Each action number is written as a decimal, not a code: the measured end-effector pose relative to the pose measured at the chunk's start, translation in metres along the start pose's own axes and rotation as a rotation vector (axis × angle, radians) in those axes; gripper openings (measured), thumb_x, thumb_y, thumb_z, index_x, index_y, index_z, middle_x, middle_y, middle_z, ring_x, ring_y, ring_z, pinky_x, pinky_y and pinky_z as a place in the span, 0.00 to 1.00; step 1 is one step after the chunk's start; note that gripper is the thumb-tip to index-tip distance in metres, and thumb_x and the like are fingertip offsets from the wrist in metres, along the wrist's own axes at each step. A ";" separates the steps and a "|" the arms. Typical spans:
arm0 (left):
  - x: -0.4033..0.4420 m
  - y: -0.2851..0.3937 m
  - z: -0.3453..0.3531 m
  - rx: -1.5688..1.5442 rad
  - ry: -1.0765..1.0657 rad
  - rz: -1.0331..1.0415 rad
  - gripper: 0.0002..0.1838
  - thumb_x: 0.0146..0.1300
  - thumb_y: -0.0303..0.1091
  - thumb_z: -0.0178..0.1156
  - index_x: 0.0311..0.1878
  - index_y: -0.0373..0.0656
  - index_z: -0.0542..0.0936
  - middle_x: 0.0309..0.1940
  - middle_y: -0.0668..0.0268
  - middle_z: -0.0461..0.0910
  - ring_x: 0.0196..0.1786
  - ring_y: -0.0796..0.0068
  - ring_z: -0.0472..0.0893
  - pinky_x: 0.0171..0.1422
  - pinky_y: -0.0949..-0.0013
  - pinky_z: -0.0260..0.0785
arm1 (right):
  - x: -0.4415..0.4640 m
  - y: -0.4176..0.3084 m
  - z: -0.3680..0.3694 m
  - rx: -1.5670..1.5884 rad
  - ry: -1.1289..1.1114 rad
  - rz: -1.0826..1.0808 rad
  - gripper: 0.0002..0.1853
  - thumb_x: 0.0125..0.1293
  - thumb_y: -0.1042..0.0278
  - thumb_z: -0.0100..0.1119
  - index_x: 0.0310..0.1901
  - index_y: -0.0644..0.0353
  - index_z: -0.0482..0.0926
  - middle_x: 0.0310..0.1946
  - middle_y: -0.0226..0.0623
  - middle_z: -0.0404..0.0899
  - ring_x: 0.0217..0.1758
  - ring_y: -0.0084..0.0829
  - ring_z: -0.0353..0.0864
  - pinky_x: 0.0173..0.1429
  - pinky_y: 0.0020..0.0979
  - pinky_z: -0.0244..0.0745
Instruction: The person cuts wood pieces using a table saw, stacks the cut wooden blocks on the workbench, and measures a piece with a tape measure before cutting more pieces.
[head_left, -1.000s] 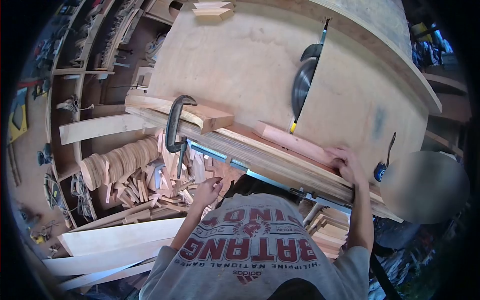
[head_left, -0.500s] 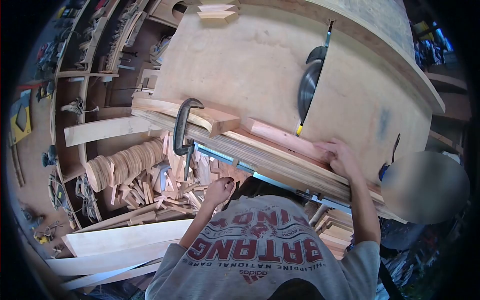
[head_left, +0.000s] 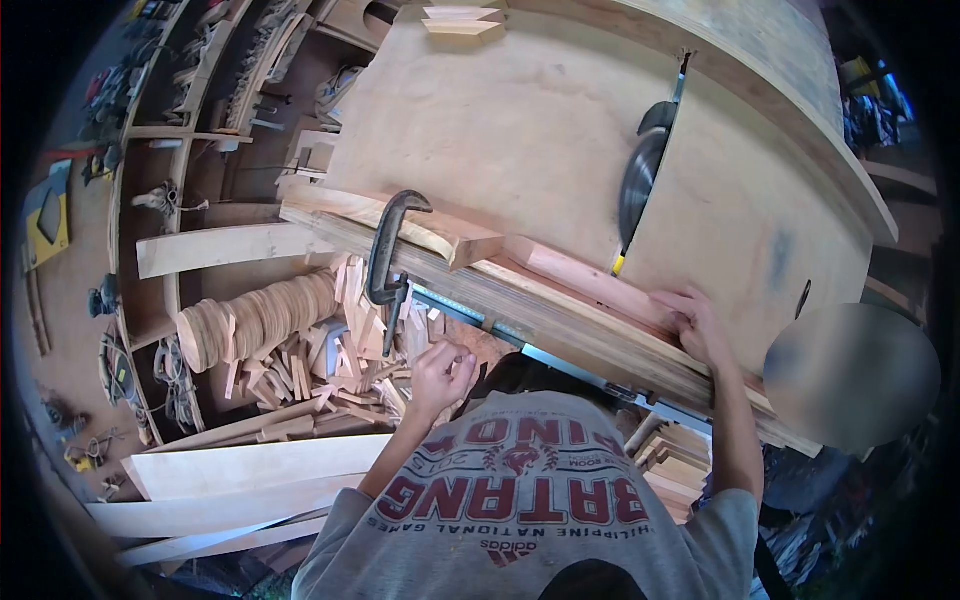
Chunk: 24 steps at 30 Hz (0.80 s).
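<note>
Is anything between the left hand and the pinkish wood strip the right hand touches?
Yes: the metal rail and layered board along the near edge of the table lie between the left hand and the wood strip.

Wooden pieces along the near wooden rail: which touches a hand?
The pinkish wooden strip: the right hand touches its end, not the clamped pale wooden block.

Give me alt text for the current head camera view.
A person's right hand touches a pinkish wood strip near a saw blade in a worktable. The left hand is curled, clear of the table, near a C-clamp.
</note>
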<state>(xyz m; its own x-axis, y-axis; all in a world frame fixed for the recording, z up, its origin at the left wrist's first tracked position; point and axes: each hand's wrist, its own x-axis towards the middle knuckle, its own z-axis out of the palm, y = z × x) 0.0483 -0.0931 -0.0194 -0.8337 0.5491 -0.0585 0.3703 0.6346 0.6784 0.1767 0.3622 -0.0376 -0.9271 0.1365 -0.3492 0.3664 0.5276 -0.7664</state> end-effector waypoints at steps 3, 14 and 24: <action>-0.002 -0.006 -0.001 0.006 0.051 0.006 0.05 0.66 0.30 0.71 0.34 0.42 0.85 0.28 0.61 0.84 0.26 0.60 0.83 0.31 0.60 0.74 | -0.004 -0.004 -0.003 0.020 -0.001 0.009 0.24 0.64 0.78 0.67 0.62 0.51 0.89 0.49 0.45 0.84 0.53 0.48 0.83 0.60 0.44 0.79; -0.005 0.000 0.016 -0.005 0.003 0.004 0.04 0.66 0.29 0.71 0.35 0.41 0.86 0.30 0.61 0.85 0.29 0.59 0.86 0.32 0.59 0.77 | 0.006 -0.025 0.003 -0.071 -0.001 0.134 0.28 0.61 0.77 0.76 0.65 0.55 0.87 0.43 0.41 0.81 0.47 0.39 0.83 0.56 0.36 0.81; 0.007 0.007 0.003 0.014 0.149 0.134 0.04 0.64 0.27 0.71 0.34 0.41 0.85 0.29 0.62 0.84 0.28 0.60 0.86 0.32 0.61 0.77 | 0.000 -0.005 0.001 0.074 0.024 0.106 0.23 0.61 0.69 0.76 0.60 0.57 0.89 0.47 0.44 0.87 0.54 0.49 0.85 0.62 0.45 0.79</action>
<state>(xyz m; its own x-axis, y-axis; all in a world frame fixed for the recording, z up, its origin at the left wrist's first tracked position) 0.0463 -0.0838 -0.0170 -0.8278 0.5429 0.1411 0.4866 0.5698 0.6622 0.1753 0.3591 -0.0341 -0.8840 0.2089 -0.4183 0.4668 0.4463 -0.7635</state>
